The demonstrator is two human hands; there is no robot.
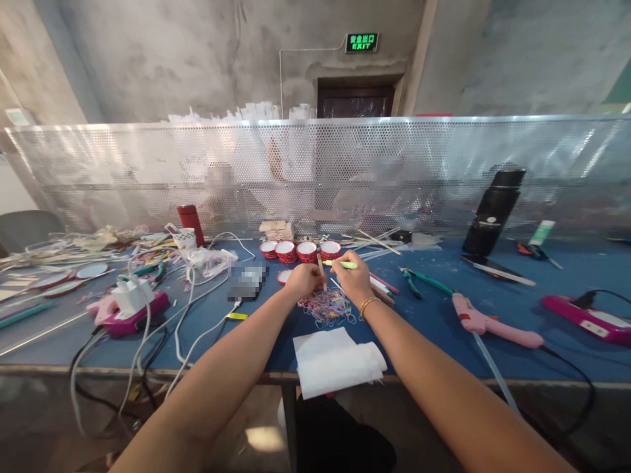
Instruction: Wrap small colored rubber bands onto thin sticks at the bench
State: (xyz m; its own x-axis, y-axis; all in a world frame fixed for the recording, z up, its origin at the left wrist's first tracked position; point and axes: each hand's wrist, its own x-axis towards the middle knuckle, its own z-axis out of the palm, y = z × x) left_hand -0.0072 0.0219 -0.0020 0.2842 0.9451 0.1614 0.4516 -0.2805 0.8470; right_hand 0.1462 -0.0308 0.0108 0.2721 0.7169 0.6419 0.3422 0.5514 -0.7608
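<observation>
My right hand (353,276) is closed around a light green marker (349,265), its tip end pointing left. Close beside it, my left hand (304,282) pinches a thin flat wooden stick (322,270) that stands nearly upright, and the marker's tip is at or near the stick. Below both hands lies a heap of multicoloured rubber bands (329,310). Just beyond them, several round red-sided pieces with white tops (306,251) stand in a row. Another flat white disc (283,277) is partly hidden by my left hand.
A folded white cloth (340,361) overhangs the front edge. Left are a phone (248,282), tangled cables, a power strip (133,316) and a red bottle (190,225). Right are pliers (428,281), a pink glue gun (488,322) and a black bottle (493,213). Perforated metal screen (315,171) behind.
</observation>
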